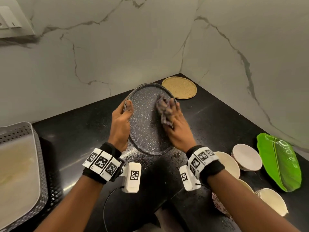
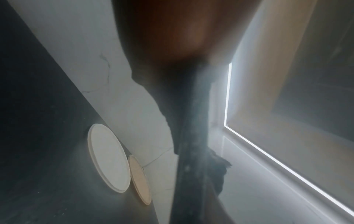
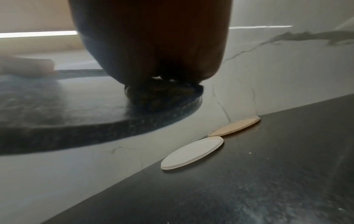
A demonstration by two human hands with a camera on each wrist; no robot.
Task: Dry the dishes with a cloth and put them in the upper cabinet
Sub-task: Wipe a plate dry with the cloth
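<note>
The round dark speckled plate point(image 1: 147, 121) was held tilted above the black countertop point(image 1: 217, 114), clear of it, in the corner of the room. The left hand point(image 1: 121, 124) gripped its left rim, thumb on the upper face; the right hand point(image 1: 175, 126) pressed a bunched dark patterned cloth point(image 1: 164, 109) against the right side with fingers laid fairly flat over it. The hold looked lean: only one hand clamped the rim, so a hard wipe on a wet surface could probably twist the plate loose and drop it on the stone. Water droplets lay on the counter below. A round tan plate point(image 1: 179, 87) and a white plate point(image 3: 192, 152) lay near the white veined marble wall point(image 1: 117, 47); pale bowls point(image 1: 246, 159) and a green leaf-shaped plate point(image 1: 279, 162) sat to the right, a perforated grey basket point(image 1: 33, 136) to the left.
</note>
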